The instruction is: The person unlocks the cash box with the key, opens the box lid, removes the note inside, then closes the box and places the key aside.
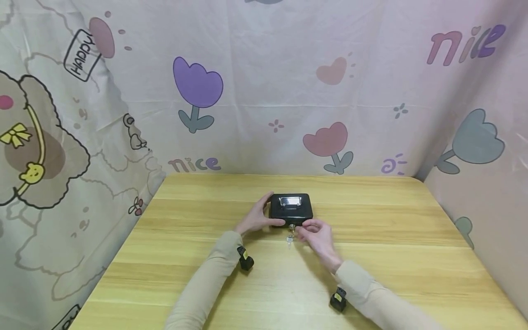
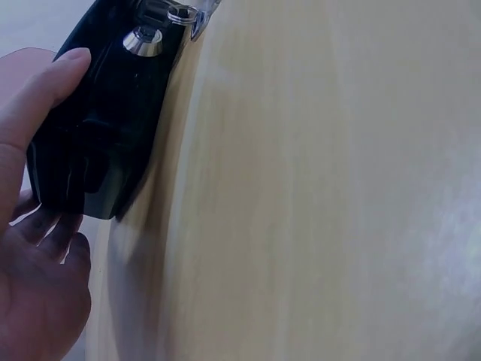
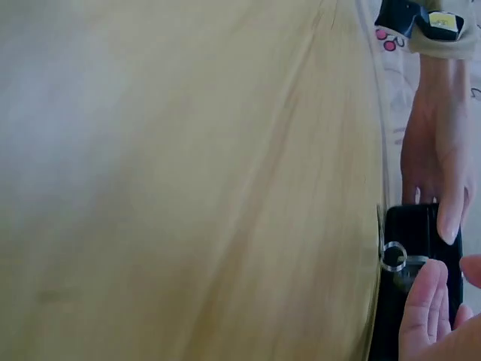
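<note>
A black cash box (image 1: 291,211) with a silver handle on its lid lies on the wooden table. A key stands in the round silver lock (image 2: 143,41) on its front face, and a key ring (image 3: 394,256) with another key (image 1: 289,240) hangs from it. My left hand (image 1: 259,217) grips the box's left end, thumb (image 2: 74,64) on the front face and fingers round the far side. Close to the right of the lock is my right hand (image 1: 316,236); its thumb and fingers are apart, overlapping the box front in the right wrist view.
The wooden table (image 1: 264,284) stretches around the box on all sides. A printed cloth (image 1: 264,91) hangs behind the far edge and along both sides. Small black cameras (image 1: 245,259) are strapped at both sleeves.
</note>
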Available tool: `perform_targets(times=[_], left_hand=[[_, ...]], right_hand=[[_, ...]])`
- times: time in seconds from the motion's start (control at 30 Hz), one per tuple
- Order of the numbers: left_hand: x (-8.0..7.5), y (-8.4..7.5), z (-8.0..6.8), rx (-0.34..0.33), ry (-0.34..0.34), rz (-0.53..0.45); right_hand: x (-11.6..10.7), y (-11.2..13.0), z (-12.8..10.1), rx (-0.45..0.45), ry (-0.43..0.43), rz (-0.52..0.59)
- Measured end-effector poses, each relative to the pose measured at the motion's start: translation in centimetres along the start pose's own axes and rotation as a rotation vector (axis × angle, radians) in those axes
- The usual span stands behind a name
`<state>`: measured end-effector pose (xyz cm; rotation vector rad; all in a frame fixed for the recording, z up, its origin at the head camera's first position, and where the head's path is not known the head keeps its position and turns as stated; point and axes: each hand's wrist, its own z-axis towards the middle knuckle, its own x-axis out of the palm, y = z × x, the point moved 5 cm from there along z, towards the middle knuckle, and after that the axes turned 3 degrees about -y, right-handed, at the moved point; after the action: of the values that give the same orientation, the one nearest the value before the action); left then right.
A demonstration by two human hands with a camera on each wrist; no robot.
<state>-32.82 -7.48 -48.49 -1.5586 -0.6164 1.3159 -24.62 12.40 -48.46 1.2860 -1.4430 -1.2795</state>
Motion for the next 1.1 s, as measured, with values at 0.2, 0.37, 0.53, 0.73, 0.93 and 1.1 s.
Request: perform_targets(times=[0.2, 0.37, 0.53, 0.73, 0.93, 1.1], left_hand=[[0.0, -0.1, 0.0, 0.006, -0.005, -0.001], [0.0, -0.1, 0.0, 0.002, -0.003, 0.011], [-0.1, -0.2, 0.1, 0.009, 0.006, 0.024], [0.0, -0.1, 0.1, 0.015, 0.006, 0.019], [0.0, -0.1, 0.1, 0.003, 0.014, 0.012], [0.0, 0.0, 0.1, -0.004, 0.024, -0.001]], right_hand=[[0.8, -0.4, 0.2, -0.003, -0.02, 0.014], [1.3, -1.1, 0.4, 0.013, -0.012, 0.049], [1.4, -1.4, 0.4, 0.016, -0.002, 0.054], [1.5, -1.5, 0.4, 0.05, 0.036, 0.061], [1.6, -1.6, 0.4, 0.072, 0.056, 0.108], [1.6, -1.5, 0.3, 0.079, 0.065, 0.108]])
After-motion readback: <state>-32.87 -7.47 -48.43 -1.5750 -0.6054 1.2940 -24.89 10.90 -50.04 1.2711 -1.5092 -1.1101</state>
